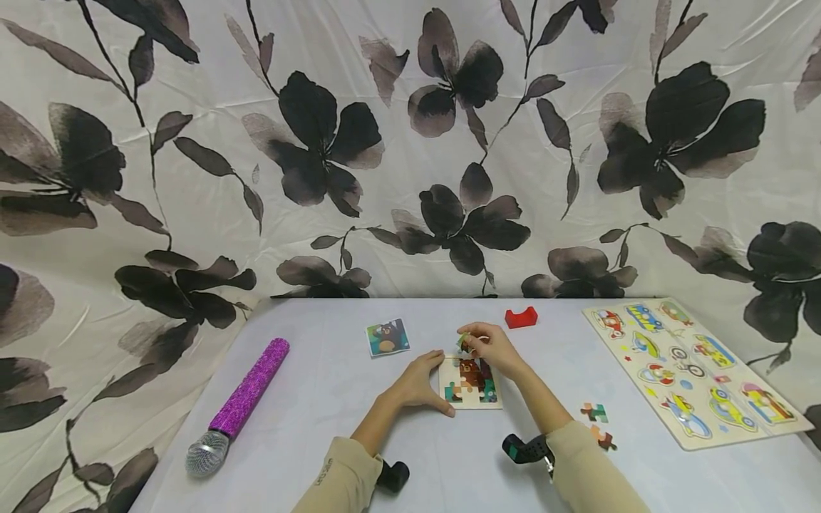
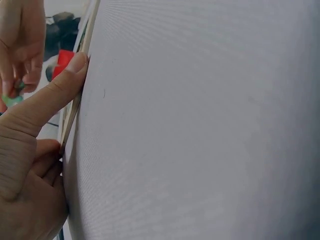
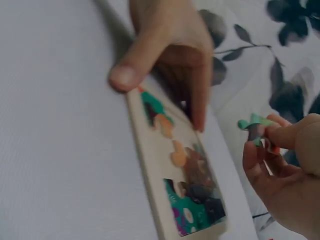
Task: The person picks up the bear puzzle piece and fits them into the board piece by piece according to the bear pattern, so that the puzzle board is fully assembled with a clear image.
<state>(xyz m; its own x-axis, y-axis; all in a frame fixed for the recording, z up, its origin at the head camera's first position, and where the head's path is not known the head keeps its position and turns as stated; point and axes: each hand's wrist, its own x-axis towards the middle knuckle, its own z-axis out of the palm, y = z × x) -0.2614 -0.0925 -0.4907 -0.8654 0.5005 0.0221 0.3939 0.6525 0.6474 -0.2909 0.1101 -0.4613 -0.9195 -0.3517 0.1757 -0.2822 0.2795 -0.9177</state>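
A small wooden jigsaw board (image 1: 471, 405) with a partly filled bear picture lies on the table. My left hand (image 1: 415, 383) grips its left side, the thumb at the near edge and the fingers toward the far edge. Above the far edge of the board, my right hand (image 1: 492, 347) pinches a green and dark puzzle piece (image 3: 256, 127) between thumb and fingers. In the right wrist view, pieces sit in the frame with bare wood between some of them. Two loose puzzle pieces, one green and brown (image 1: 594, 412), one orange and brown (image 1: 603, 437), lie right of the right forearm.
A bear picture card (image 1: 388, 338) lies behind the left hand. A red block (image 1: 522, 318) stands at the back. A glittery purple microphone (image 1: 250, 399) lies at the left, and a vehicle puzzle board (image 1: 695, 377) at the right. A floral cloth (image 1: 410, 149) hangs behind the table.
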